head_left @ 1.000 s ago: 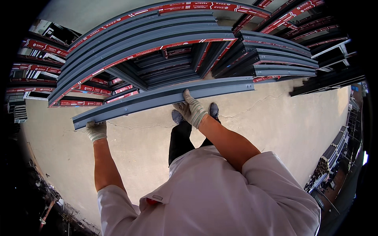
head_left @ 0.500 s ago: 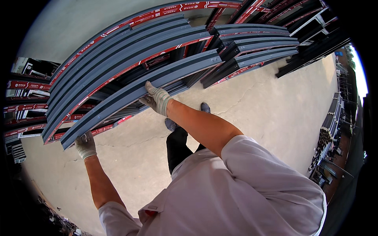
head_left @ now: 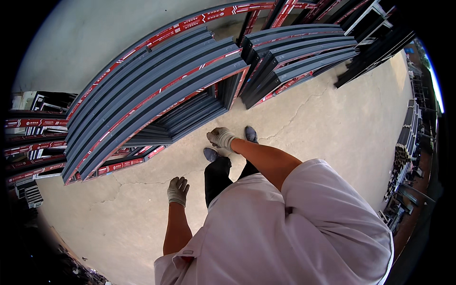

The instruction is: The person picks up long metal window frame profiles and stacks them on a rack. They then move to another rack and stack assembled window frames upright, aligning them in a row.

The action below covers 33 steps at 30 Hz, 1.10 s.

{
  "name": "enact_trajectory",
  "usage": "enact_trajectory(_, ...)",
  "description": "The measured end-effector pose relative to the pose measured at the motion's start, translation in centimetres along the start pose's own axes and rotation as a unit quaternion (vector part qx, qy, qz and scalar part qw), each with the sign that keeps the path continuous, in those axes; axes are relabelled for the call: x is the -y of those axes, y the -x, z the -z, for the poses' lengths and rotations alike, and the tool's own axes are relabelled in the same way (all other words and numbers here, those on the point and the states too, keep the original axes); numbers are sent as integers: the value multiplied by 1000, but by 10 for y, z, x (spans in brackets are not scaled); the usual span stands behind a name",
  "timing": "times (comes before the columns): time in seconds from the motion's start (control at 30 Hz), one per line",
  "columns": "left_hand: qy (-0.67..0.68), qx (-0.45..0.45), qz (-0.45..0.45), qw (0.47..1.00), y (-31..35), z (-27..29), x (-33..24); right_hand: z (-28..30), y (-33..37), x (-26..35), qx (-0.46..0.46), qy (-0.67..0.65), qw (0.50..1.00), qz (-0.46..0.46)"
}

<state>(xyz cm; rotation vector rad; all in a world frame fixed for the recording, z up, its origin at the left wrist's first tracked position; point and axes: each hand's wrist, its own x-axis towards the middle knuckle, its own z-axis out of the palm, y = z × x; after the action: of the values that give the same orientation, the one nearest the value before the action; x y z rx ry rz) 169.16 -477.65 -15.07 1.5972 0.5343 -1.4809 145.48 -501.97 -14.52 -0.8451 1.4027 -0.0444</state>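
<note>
One pale beige floor [head_left: 327, 137], cracked and matte, filled most of the view. Plain grey wall [head_left: 95, 52] at far left. Left frame stack [head_left: 142, 97], grey with red strips: several rectangular frames, one behind another, standing on the floor ahead of the person, slightly left, wall behind it. Nearest opening showed more grey rails inside. Right frame stack [head_left: 316, 62], same finish, stood just right of that one. Dark frames [head_left: 380, 54] at far right; red-striped frames [head_left: 38, 122] at the left edge. Tube pile [head_left: 403, 142] along the right edge, open ends visible. Right hand [head_left: 222, 137], gloved: fingers loosely curled, apart from both stacks, nothing visible in it; underside hidden, so couldn't tell how far closed. Left hand [head_left: 177, 191], gloved: fingers a bit bent and parted, holding nothing, over bare floor, nearer and left of the dark shoes [head_left: 210, 155].
</note>
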Motion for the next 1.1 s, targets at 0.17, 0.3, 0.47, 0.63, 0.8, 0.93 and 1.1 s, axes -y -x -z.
enact_trajectory(0.17,-164,-46,70,983,24,-10,71,118,-6,-181,-94,224,967,-76)
enact_trajectory(0.3,-235,-60,48,969,31,-33,73,171,-5,-213,-136,184,969,-88)
enact_trajectory(0.47,-239,-51,-57,968,39,-95,40,239,19,-169,-163,125,978,-21)
enact_trajectory(0.63,-231,-21,-130,964,64,-202,28,260,71,-66,-139,-34,988,64)
enact_trajectory(0.8,-258,36,-146,954,84,-295,73,313,45,-89,-107,-45,991,74)
enact_trajectory(0.93,-333,79,-149,928,91,-324,123,373,44,-129,-135,-69,988,24)
enact_trajectory(1.1,-360,50,-93,927,84,-311,141,439,61,-185,-183,-128,971,-82)
